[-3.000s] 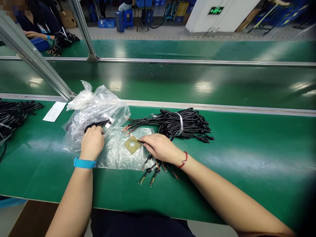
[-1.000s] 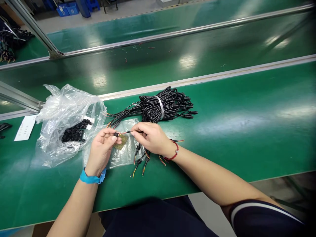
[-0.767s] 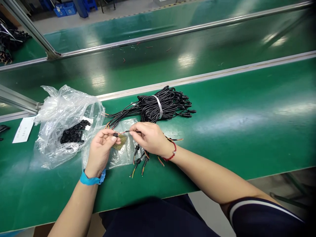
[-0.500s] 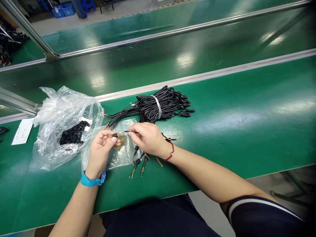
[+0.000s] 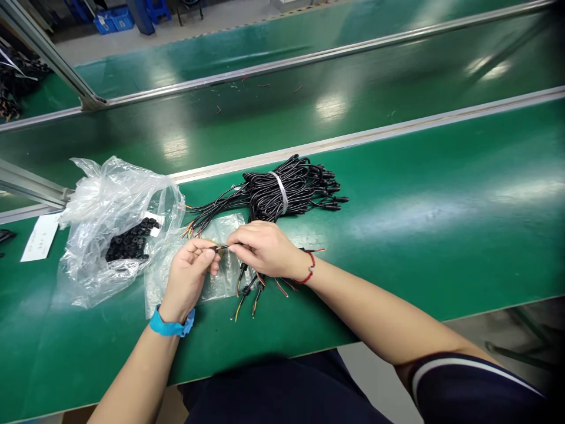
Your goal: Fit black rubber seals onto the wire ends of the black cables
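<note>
My left hand [image 5: 188, 274] is closed, pinching a small black rubber piece [image 5: 215, 249], mostly hidden by the fingertips, at the end of a black cable [image 5: 224, 247]. Thumb and fingers of my right hand [image 5: 267, 247] grip that cable just to the right, a short way from the left fingertips. Behind my hands lies a tied bundle of black cables [image 5: 267, 197] with bare coloured wire ends at its left. Several cable ends [image 5: 247, 290] with black pieces on them and red, yellow and black wires stick out below my right hand.
A crumpled clear plastic bag [image 5: 95, 203] holding many small black pieces [image 5: 128, 244] lies at left. Under my hands is a flat clear bag [image 5: 154, 288]. A white paper label [image 5: 40, 237] lies far left. A metal rail [image 5: 375, 134] runs behind on the green bench [image 5: 419, 235].
My left hand has moved right and slightly up, bringing the black rubber piece along the wires to the cable in my right hand. The gap between the hands has narrowed.
</note>
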Tool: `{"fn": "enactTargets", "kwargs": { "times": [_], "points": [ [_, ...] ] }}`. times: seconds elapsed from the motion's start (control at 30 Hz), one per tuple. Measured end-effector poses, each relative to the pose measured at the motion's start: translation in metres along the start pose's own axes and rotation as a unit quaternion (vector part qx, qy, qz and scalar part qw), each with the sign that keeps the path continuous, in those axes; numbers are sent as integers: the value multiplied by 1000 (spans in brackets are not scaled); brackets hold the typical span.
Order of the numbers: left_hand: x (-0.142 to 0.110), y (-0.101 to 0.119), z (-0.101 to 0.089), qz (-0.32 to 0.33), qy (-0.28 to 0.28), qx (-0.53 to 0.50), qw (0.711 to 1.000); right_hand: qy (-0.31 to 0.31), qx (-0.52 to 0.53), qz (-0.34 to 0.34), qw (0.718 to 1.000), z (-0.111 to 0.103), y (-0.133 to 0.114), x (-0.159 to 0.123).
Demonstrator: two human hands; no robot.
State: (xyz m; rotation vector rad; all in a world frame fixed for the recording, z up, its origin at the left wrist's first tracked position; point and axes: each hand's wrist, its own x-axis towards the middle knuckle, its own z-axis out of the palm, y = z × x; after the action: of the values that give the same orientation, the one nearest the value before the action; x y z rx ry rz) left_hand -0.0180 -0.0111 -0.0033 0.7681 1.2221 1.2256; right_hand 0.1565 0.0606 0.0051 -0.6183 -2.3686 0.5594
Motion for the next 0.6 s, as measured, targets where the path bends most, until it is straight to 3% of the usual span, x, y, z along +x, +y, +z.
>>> {"fn": "enactTargets", "kwargs": {
  "times": [0.2, 0.37, 0.5, 0.6],
  "points": [
    [-3, 0, 2, 116, 6, 111, 987, -23, 41, 30, 998, -2, -3, 1],
    [-7, -3, 4, 226, 16, 216, 950, -56, 101, 70, 991, -5, -6, 2],
    [-7, -5, 4, 267, -35, 288, 919, -82, 177, 122, 973, -7, -5, 0],
    [-5, -5, 6, 279, -30, 326, 903, -79, 196, 152, 966, -6, -4, -1]
  ]
}}
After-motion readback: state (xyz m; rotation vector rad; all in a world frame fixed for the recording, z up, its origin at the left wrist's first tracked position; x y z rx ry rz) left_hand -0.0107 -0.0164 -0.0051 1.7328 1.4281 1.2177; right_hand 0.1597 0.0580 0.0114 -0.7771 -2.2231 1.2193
